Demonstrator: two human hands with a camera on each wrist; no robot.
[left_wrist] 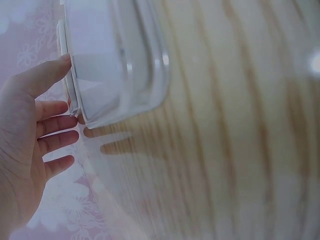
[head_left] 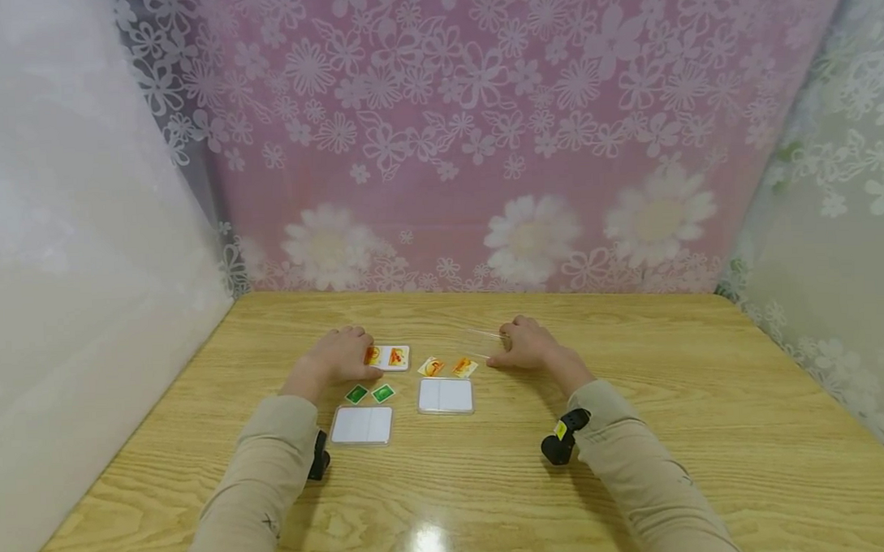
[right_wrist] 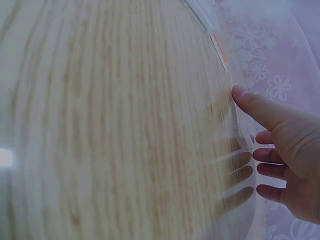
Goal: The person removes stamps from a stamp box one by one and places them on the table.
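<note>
My left hand (head_left: 338, 354) holds the left end of a flat white case (head_left: 408, 357), thumb at its near edge and fingers at the far side. Two orange-yellow picture pieces (head_left: 397, 356) lie on that case, one partly behind the hand. Across the table, my right hand (head_left: 526, 344) grips the right end of a clear plastic cover (head_left: 481, 342) between thumb and fingers. The cover is hard to make out against the wood; in the right wrist view the thumb (right_wrist: 250, 102) rests at its near edge.
Two orange picture cards (head_left: 430, 366) lie between the hands, above a white two-panel case (head_left: 446, 396). Two green cards (head_left: 356, 394) lie above another such case (head_left: 362, 426) at the near left. A floral curtain (head_left: 481, 145) hangs behind the wooden table (head_left: 635, 367).
</note>
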